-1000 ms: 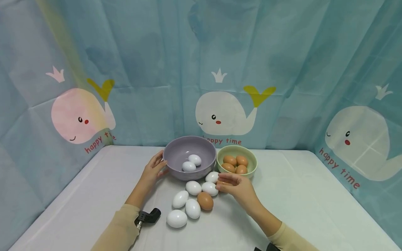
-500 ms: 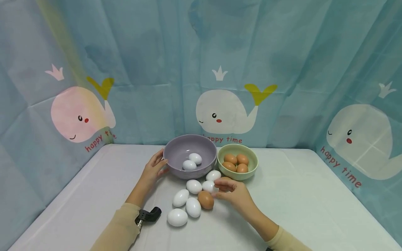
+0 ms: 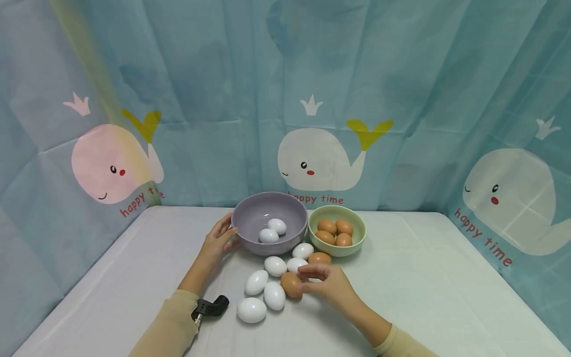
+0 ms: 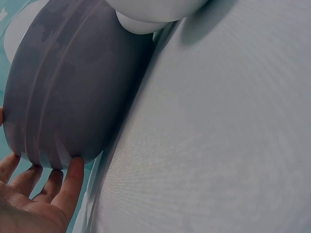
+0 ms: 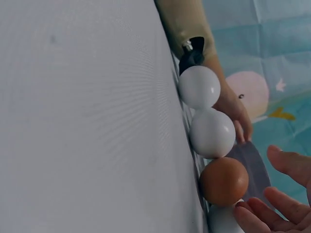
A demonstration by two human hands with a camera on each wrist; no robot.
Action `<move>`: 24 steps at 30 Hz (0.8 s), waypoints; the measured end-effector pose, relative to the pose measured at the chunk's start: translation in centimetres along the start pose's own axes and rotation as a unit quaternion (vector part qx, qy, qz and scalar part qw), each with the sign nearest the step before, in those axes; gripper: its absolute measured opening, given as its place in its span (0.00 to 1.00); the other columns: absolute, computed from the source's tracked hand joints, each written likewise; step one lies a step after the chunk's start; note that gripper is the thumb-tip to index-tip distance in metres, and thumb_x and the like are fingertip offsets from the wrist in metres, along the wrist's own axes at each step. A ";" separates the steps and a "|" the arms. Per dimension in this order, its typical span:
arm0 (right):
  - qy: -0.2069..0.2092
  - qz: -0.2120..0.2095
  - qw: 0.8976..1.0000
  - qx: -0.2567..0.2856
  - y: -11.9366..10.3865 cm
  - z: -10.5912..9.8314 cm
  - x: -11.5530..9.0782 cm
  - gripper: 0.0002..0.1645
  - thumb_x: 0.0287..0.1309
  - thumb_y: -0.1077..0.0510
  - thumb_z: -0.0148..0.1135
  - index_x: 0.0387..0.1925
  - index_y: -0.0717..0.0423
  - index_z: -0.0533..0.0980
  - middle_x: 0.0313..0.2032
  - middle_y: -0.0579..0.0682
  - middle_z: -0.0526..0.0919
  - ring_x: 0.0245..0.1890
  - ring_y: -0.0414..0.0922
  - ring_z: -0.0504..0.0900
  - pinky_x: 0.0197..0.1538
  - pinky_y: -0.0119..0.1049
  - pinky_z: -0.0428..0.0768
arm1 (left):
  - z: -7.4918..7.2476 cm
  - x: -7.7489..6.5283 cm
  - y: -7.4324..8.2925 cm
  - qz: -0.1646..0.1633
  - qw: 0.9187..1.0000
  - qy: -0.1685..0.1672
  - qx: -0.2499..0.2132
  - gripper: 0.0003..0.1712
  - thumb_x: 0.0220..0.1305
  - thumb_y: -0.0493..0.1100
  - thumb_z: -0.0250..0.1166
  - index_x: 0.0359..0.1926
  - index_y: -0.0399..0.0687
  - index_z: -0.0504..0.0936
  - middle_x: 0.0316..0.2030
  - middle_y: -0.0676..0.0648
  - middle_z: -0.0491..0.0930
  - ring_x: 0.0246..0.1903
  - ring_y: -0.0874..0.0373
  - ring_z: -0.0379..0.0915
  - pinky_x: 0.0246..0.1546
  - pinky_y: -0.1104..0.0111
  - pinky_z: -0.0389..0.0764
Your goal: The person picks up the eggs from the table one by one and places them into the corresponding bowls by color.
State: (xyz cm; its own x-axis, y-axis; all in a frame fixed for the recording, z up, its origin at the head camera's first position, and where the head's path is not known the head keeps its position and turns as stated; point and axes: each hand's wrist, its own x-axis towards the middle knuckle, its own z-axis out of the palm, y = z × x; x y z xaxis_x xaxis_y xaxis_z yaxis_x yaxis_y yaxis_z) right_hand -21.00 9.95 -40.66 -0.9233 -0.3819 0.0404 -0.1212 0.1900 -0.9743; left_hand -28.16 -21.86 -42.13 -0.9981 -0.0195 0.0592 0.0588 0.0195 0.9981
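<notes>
In the head view a brown egg (image 3: 291,285) lies on the table among several white eggs (image 3: 274,296). Beside it is my right hand (image 3: 329,286), thumb tip at its right side and fingers reaching over beyond it. The right wrist view shows thumb and fingers spread apart, with fingertips close to the brown egg (image 5: 224,181). My left hand (image 3: 217,240) touches the left side of a purple bowl (image 3: 267,203) that contains two white eggs (image 3: 269,236). From the left wrist, its fingertips rest against the bowl's outer wall (image 4: 73,92).
A smaller green bowl (image 3: 357,243) with several brown eggs (image 3: 327,227) stands right of the purple one. Another brown egg (image 3: 319,258) lies in front of it. A blue curtain (image 3: 424,99) printed with whales hangs behind the white-covered table (image 3: 424,277).
My right hand has moved down and toward me, from in front of the green bowl to the nearer brown egg, uncovering the other brown egg. The left hand stays at the purple bowl.
</notes>
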 end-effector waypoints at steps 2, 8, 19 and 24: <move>-0.001 -0.002 1.000 -0.011 0.1 0.0 -0.1 0.25 0.51 0.59 0.75 0.50 0.67 0.82 0.49 0.60 0.87 0.56 0.55 0.83 0.54 0.30 0.84 | 0.0 0.0 0.0 0.000 1.000 -0.001 0.000 0.36 0.76 0.41 0.53 0.79 0.48 0.50 0.79 0.46 0.50 0.77 0.48 0.50 0.60 0.67 0.81; -0.007 -0.014 0.999 -0.032 0.2 0.0 -0.2 0.25 0.51 0.58 0.75 0.50 0.66 0.82 0.49 0.60 0.87 0.54 0.53 0.84 0.56 0.34 0.83 | 0.0 -0.1 0.1 0.003 1.000 0.000 0.006 0.35 0.76 0.41 0.53 0.78 0.48 0.51 0.79 0.46 0.50 0.77 0.47 0.50 0.63 0.61 0.79; -0.007 0.007 0.999 -0.037 0.4 0.2 -0.2 0.25 0.49 0.58 0.77 0.49 0.65 0.82 0.47 0.59 0.88 0.52 0.51 0.85 0.46 0.23 0.80 | 0.1 -0.3 0.3 0.003 1.000 0.003 0.005 0.35 0.77 0.41 0.52 0.78 0.47 0.50 0.79 0.44 0.49 0.77 0.46 0.50 0.65 0.58 0.76; -0.013 0.009 0.999 -0.031 0.5 0.4 -0.3 0.25 0.49 0.60 0.77 0.50 0.66 0.82 0.46 0.60 0.88 0.51 0.51 0.86 0.45 0.22 0.80 | 0.1 -0.3 0.2 -0.001 1.000 0.003 0.010 0.35 0.77 0.42 0.52 0.79 0.48 0.50 0.79 0.45 0.49 0.77 0.48 0.50 0.66 0.57 0.76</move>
State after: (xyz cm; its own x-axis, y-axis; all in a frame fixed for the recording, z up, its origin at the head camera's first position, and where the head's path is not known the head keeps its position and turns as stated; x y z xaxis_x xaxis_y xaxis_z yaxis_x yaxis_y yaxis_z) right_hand -20.66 9.81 -41.29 -0.9159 -0.4010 0.0163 -0.1272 0.2516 -0.9594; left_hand -27.83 -21.76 -41.91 -0.9980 -0.0246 0.0581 0.0571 0.0389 0.9976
